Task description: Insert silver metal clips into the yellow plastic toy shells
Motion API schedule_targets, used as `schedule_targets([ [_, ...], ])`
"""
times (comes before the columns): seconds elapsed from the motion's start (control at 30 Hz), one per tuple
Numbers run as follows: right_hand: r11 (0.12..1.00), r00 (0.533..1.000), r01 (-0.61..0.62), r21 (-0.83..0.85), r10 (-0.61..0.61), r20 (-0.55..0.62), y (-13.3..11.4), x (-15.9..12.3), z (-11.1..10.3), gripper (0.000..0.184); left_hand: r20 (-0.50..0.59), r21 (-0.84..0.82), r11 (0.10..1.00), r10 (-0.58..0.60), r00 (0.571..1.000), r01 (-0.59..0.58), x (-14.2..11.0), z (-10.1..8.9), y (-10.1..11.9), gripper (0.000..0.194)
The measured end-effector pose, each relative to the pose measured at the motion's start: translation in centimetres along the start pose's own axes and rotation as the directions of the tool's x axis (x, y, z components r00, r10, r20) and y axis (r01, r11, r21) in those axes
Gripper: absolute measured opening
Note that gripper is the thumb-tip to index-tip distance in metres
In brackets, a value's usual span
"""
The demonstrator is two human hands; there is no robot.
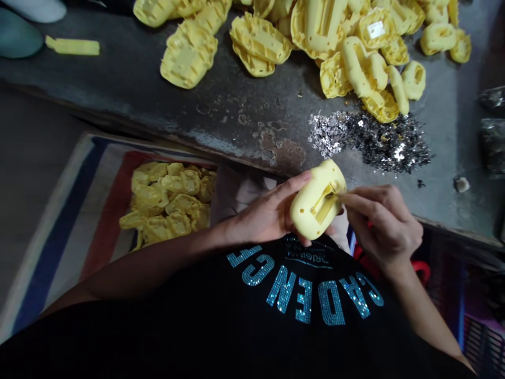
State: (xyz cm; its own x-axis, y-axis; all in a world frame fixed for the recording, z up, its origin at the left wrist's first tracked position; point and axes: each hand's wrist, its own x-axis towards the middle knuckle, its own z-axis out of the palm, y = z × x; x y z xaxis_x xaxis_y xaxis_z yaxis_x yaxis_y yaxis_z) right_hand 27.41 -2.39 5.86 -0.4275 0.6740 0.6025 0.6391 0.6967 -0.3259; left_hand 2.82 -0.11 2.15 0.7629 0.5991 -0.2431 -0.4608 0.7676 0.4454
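My left hand [272,210] is closed around a yellow plastic shell [310,208], rounded, with a long slot and small holes in its face. The shell is tilted above my lap, just off the table's near edge. At the slot's right end, the fingers of my right hand [381,223] are pinched together against the shell. Whatever sits between those fingertips is too small or too hidden to make out. Beyond the shell, a pile of small shiny metal clips [371,139] lies on the dark table [158,110].
Many yellow plastic parts [189,52] are heaped along the far side of the table. At lower left, a striped sack [98,210] holds more yellow pieces [169,200]. A yellow strip [74,46] lies at far left; a small white lump [461,184] sits at right.
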Motion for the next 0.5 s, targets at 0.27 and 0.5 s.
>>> schedule_targets([
  [0.27, 0.884, 0.927, -0.333, 0.327, 0.245, 0.283, 2.8, 1.9, -1.0, 0.048, -0.174, 0.301, 0.94, 0.219, 0.96, -0.159, -0.2, 1.9, -0.8, 0.091],
  [0.5, 0.913, 0.958, -0.276, 0.302, 0.235, 0.166, 2.2, 1.4, 0.5, 0.046, -0.112, 0.422, 0.891, 0.235, 0.965, -0.168, -2.0, 2.2, -0.9, 0.074],
])
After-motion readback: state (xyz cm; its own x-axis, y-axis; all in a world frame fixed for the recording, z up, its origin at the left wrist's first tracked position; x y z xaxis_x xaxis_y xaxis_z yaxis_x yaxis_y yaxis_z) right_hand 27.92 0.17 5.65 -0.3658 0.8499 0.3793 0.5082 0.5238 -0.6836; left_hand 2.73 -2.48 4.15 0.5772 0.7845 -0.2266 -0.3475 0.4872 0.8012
